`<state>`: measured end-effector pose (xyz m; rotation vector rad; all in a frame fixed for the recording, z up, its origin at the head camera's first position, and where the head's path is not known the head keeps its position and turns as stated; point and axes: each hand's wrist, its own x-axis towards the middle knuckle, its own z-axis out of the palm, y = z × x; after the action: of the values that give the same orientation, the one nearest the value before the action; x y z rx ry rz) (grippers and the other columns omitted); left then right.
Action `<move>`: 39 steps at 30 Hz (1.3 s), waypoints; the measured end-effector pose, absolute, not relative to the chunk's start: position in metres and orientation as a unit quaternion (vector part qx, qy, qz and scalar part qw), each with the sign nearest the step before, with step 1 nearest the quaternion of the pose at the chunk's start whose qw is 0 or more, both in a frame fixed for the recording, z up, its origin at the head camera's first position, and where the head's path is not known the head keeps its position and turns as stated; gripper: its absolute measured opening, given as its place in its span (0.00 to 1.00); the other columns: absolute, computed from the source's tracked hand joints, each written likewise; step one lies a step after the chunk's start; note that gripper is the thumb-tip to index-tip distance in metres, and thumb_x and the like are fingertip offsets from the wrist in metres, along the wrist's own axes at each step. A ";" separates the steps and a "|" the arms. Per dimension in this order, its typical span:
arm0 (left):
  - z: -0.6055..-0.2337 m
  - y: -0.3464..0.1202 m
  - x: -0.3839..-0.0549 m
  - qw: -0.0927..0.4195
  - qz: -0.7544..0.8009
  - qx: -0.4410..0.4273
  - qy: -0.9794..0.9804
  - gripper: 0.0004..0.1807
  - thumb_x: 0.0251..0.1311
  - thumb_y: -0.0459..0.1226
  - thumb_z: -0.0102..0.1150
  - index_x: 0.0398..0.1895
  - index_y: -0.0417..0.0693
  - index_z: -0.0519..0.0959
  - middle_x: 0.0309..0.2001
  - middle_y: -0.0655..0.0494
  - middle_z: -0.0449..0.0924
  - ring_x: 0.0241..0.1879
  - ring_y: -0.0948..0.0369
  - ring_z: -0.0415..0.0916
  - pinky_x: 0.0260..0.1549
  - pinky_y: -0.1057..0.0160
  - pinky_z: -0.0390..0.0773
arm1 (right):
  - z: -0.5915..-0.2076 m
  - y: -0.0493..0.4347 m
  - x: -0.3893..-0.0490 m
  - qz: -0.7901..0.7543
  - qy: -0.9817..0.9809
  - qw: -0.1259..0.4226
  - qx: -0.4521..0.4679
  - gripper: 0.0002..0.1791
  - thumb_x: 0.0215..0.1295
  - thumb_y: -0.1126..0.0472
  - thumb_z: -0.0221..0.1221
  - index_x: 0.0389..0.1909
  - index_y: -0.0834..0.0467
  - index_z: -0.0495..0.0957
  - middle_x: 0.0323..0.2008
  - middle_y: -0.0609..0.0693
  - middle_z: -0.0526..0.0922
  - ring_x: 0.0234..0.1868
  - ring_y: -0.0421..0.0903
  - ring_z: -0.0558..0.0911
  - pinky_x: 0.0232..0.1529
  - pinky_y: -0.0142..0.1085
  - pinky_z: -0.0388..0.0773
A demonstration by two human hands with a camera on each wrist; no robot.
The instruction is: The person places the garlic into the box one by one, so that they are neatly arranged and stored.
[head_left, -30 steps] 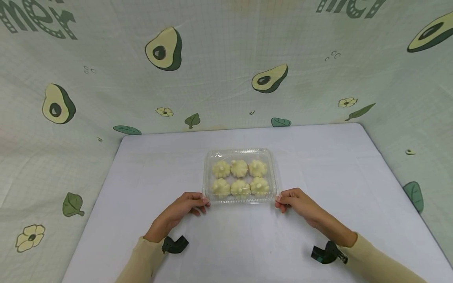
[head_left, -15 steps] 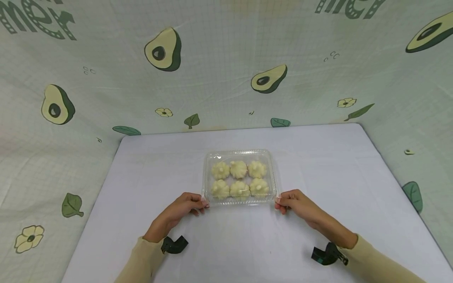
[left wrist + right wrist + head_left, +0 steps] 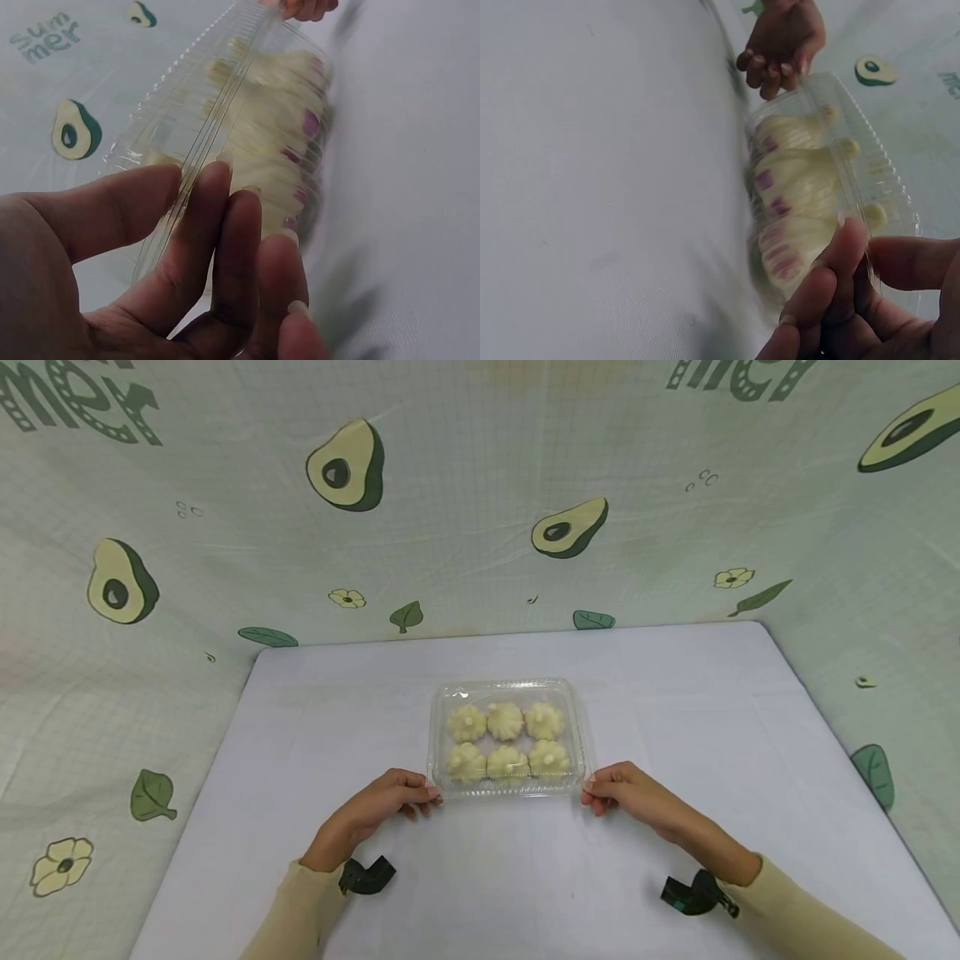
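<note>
A clear plastic clamshell box with a ribbed rim is at the middle of the table in the head view, its lid closed. Inside are two rows of pale yellow garlic bulbs; the wrist views show purple patches low on their sides. My left hand pinches the rim at the near left corner between thumb and fingers. At the near right corner, my right hand pinches the rim in the same way. In the left wrist view, the thumb and index finger meet at the flange between lid and base.
The table has a white cover. Behind it and along both sides hangs a pale cloth printed with avocados, leaves and flowers. Black wrist mounts stick out at the left cuff and the right cuff.
The box's front edge sits very slightly lower in the head view, a little closer to me. Both hands keep the same pinch at its near corners.
</note>
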<state>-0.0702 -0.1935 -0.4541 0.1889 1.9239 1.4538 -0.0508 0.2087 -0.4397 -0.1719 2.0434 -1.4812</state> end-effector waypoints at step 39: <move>-0.446 -0.237 -0.090 0.337 0.548 0.086 0.761 0.22 0.83 0.44 0.51 0.58 0.31 0.80 0.51 0.45 0.84 0.47 0.52 0.82 0.46 0.59 0.81 | -0.414 0.262 -0.084 -0.419 0.881 0.207 -0.072 0.23 0.86 0.52 0.49 0.51 0.67 0.84 0.46 0.56 0.87 0.47 0.50 0.84 0.50 0.43 0.82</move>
<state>-0.0899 -0.2369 -0.4456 0.2247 1.9830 1.4289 -0.0839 0.2624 -0.4137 -0.2014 2.4538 -1.1666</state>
